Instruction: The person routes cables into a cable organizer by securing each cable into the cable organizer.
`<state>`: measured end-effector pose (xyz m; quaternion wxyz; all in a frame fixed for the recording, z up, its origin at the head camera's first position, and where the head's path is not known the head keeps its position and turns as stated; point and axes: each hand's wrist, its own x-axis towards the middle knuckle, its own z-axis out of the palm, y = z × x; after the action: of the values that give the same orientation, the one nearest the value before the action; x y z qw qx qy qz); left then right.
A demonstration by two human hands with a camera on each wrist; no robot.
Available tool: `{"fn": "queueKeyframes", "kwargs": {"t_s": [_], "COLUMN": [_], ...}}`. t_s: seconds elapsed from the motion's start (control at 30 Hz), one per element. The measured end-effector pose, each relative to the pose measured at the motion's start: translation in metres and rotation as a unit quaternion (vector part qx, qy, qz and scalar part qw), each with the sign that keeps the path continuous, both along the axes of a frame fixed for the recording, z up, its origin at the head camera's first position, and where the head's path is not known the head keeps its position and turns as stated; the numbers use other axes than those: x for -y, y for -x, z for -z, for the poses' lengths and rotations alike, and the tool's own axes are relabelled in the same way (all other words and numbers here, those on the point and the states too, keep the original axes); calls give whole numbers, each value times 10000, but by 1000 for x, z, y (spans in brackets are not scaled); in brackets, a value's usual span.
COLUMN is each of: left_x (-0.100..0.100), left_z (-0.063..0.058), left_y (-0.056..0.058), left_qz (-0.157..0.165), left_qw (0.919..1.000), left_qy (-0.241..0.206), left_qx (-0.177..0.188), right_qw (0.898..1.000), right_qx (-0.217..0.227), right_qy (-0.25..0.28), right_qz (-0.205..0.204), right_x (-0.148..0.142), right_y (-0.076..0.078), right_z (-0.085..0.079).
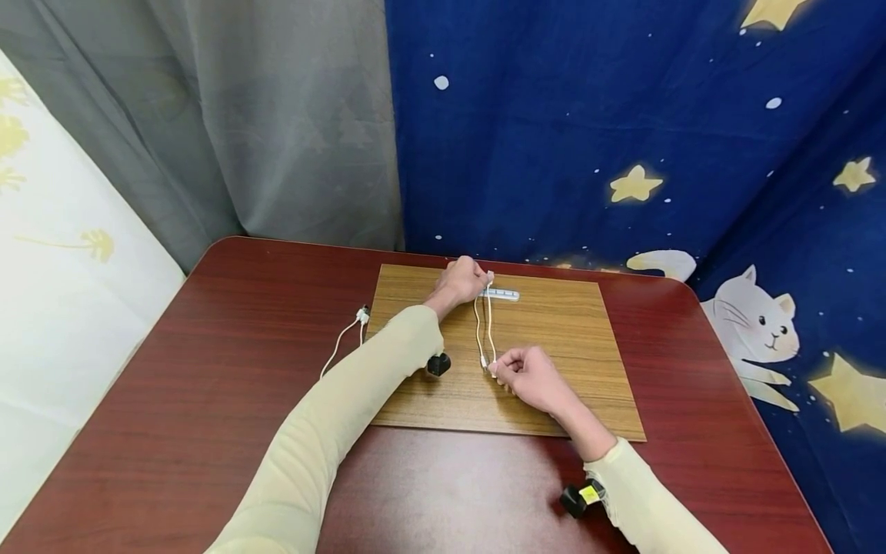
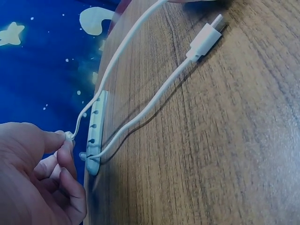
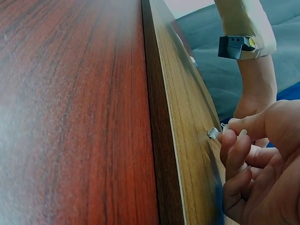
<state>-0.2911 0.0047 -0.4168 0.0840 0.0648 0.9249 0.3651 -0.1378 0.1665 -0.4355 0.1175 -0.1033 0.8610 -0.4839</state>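
One cable, two pinches

My left grip (image 1: 462,278) pinches the cable (image 2: 120,48) at its far end, by the holder (image 1: 511,295); my right grip (image 1: 531,377) pinches the near end, over the board (image 1: 567,331). Pulling unevenly could, I judge, slip it from one grip, and a sideways swing could snag the second cable (image 2: 161,92) crossing the holder's end. The holder lies near the board's far edge, the curtain (image 1: 498,154) close behind the worktop (image 1: 173,385), so room looks tight there; more lies rightward.
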Motion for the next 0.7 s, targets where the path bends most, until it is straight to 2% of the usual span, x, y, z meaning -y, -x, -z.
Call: {"fn": "queueKeyframes", "kwargs": {"t_s": [0.13, 0.3, 0.7], "left_x": [-3, -6, -11], "left_z": [2, 5, 7], "left_y": [0, 0, -2], "left_qz": [-20, -200, -435], "left_qw": [9999, 9995, 9985], "left_qy": [99, 230, 320], "left_qx": [8, 30, -26], "right_qw": [10000, 9999, 9995], "right_qx": [33, 9, -91], "right_qy": [-64, -116, -287], "right_qz": [32, 56, 84], "right_x": [-1, -1, -2], "right_y": [0, 0, 0], "right_z": [0, -1, 0]}}
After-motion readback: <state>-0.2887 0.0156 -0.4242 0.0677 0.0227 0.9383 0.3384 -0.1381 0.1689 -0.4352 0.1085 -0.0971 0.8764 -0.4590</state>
